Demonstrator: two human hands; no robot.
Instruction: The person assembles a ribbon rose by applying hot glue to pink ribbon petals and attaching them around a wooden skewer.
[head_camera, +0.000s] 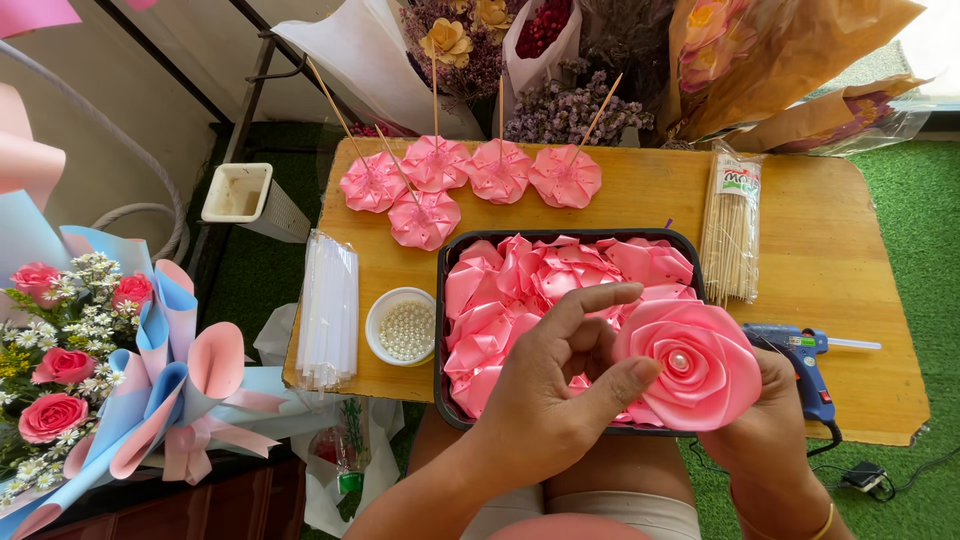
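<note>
Hands: left hand (545, 385) and right hand (765, 420) together, pinching the ribbon rose (690, 362) over the near tray (440, 330)
Handling: likely light, soft, crushable; best held by outer petals or beneath

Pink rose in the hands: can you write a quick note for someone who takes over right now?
Left hand: thumb and fingers pressed on the rose's left petals.
Right hand: cups the rose from behind and below.
The rose is rolled, with a pearl at its centre, held over the black tray of loose pink petals.
Done: five ribbon flowers on sticks lie at the table's far edge.
Left: this rose has no stick that I can see; many petals remain.
Nearby: pearl bowl, skewer pack, glue gun, white tubes.
</note>
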